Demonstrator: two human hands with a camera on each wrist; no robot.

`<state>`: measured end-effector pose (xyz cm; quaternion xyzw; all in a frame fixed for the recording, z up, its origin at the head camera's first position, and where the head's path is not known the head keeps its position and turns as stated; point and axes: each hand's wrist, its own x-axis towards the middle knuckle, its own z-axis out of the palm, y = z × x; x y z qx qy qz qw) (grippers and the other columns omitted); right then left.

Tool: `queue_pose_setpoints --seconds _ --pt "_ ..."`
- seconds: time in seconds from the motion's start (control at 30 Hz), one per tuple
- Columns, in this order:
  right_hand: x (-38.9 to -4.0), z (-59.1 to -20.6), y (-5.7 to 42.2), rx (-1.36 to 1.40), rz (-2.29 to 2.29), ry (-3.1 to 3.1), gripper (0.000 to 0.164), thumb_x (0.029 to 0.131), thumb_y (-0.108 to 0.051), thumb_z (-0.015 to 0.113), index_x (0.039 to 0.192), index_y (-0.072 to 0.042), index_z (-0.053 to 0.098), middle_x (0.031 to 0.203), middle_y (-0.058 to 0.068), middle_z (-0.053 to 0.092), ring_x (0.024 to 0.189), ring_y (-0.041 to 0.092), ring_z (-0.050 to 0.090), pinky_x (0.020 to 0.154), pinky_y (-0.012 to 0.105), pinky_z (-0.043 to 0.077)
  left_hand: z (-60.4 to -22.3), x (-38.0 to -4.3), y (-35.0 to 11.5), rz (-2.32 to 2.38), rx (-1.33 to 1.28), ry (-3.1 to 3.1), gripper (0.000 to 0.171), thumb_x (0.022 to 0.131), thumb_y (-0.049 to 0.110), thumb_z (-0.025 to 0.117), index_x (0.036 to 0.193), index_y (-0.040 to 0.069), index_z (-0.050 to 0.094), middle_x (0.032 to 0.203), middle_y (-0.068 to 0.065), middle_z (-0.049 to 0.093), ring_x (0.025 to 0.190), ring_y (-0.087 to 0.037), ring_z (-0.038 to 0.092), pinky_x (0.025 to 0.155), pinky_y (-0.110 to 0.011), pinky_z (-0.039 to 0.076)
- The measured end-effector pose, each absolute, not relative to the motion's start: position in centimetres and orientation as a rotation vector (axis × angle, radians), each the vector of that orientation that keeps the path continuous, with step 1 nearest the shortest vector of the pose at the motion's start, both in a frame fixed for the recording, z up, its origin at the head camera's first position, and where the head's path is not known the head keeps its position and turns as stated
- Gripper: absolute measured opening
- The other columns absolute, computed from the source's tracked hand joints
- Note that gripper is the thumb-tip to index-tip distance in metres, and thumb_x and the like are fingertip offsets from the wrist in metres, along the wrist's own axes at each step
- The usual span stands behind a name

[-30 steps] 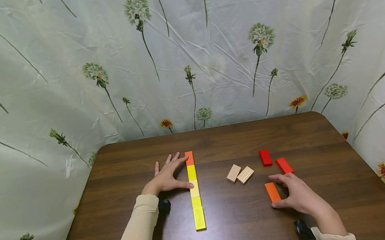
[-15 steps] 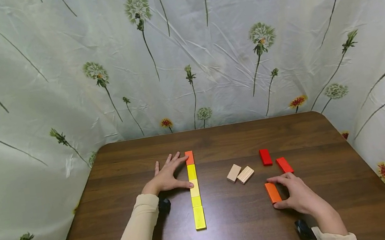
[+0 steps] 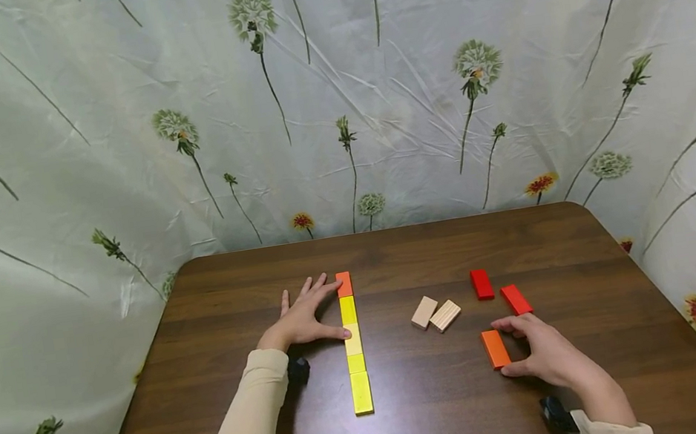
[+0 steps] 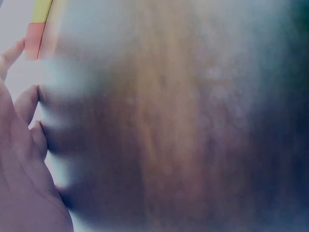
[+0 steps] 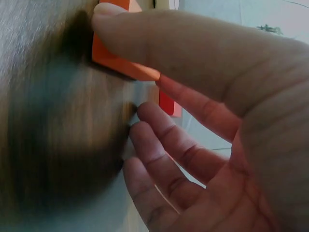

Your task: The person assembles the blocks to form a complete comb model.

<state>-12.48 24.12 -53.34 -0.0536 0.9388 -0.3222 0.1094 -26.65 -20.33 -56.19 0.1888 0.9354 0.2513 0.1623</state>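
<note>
A straight row of flat blocks lies left of centre: an orange-red block point(image 3: 344, 284) at the far end, then a yellow block point(image 3: 348, 310), a pale yellow block point(image 3: 355, 343) and two more yellow blocks point(image 3: 362, 393). My left hand point(image 3: 305, 319) rests beside the row, fingers spread; its forefinger touches the orange-red block and its thumb the pale yellow one. At the right, my right hand point(image 3: 550, 352) pinches an orange block point(image 3: 495, 349) by its far and near ends between forefinger and thumb. In the right wrist view, the other fingers extend loosely beside the orange block point(image 5: 113, 58).
Two plain wooden blocks point(image 3: 434, 313) lie at an angle between the row and the orange block. Beyond the right hand are a red block point(image 3: 482, 285) and another red block point(image 3: 516, 299). A flowered curtain point(image 3: 330, 99) hangs behind the brown table point(image 3: 418, 416).
My right hand has shifted slightly to the right along the orange block's ends, while the block stays in place. The left hand and the row have not moved.
</note>
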Motion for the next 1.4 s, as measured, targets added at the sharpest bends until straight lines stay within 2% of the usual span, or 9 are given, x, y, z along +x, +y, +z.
queue_pose_setpoints --seconds 0.37,0.63,0.77,0.93,1.17,1.4 --pt "-12.2 -53.6 24.7 -0.156 -0.971 2.752 0.067 0.074 -0.017 0.099 0.135 -0.007 0.07 0.131 0.015 0.067 0.118 0.035 0.065 0.105 0.061 0.054 -56.1 -26.5 -20.4 0.718 0.542 2.67 0.112 0.076 0.071 0.087 0.169 0.039 0.032 0.183 -0.003 0.01 0.171 -0.036 -0.002 0.125 -0.076 -0.015" --pt "-11.9 -54.2 24.2 -0.203 -0.991 2.803 0.065 0.074 -0.023 0.1 0.131 -0.006 0.072 0.125 0.008 0.071 0.112 0.027 0.067 0.099 0.049 0.057 -57.0 -27.0 -20.6 0.746 0.529 2.661 0.12 0.07 0.08 0.084 0.169 0.04 0.031 0.184 0.0 0.008 0.171 -0.033 -0.002 0.126 -0.072 -0.018" --pt "-11.9 -54.4 23.8 -0.188 -0.996 2.804 0.066 0.075 -0.024 0.1 0.132 -0.006 0.072 0.125 0.007 0.071 0.112 0.027 0.067 0.1 0.05 0.056 -56.8 -27.0 -20.6 0.762 0.544 2.659 0.12 0.07 0.08 0.085 0.169 0.038 0.032 0.184 -0.005 0.01 0.17 -0.038 -0.001 0.125 -0.075 -0.017" --pt "-11.7 -54.7 23.3 -0.204 -1.029 2.815 0.065 0.076 -0.024 0.099 0.131 -0.005 0.071 0.121 0.005 0.073 0.11 0.024 0.069 0.098 0.046 0.058 -56.5 -26.7 -20.6 0.776 0.557 2.657 0.119 0.071 0.081 0.084 0.169 0.037 0.033 0.183 -0.008 0.011 0.169 -0.042 0.0 0.124 -0.077 -0.017" --pt "-11.3 -55.0 22.3 -0.266 -1.099 2.832 0.06 0.078 -0.028 0.098 0.129 -0.008 0.071 0.112 -0.003 0.072 0.103 0.016 0.067 0.094 0.033 0.058 -57.1 -27.1 -20.6 0.75 0.53 2.663 0.121 0.067 0.083 0.084 0.168 0.042 0.032 0.184 0.001 0.009 0.171 -0.032 -0.002 0.126 -0.073 -0.018" --pt "-11.1 -55.1 20.5 -0.343 -1.167 2.84 0.057 0.078 -0.027 0.098 0.126 -0.01 0.072 0.107 -0.007 0.07 0.099 0.009 0.066 0.092 0.029 0.058 -57.6 -27.6 -20.7 0.753 0.52 2.664 0.123 0.065 0.086 0.084 0.168 0.042 0.033 0.183 0.002 0.009 0.171 -0.032 -0.002 0.126 -0.074 -0.017"
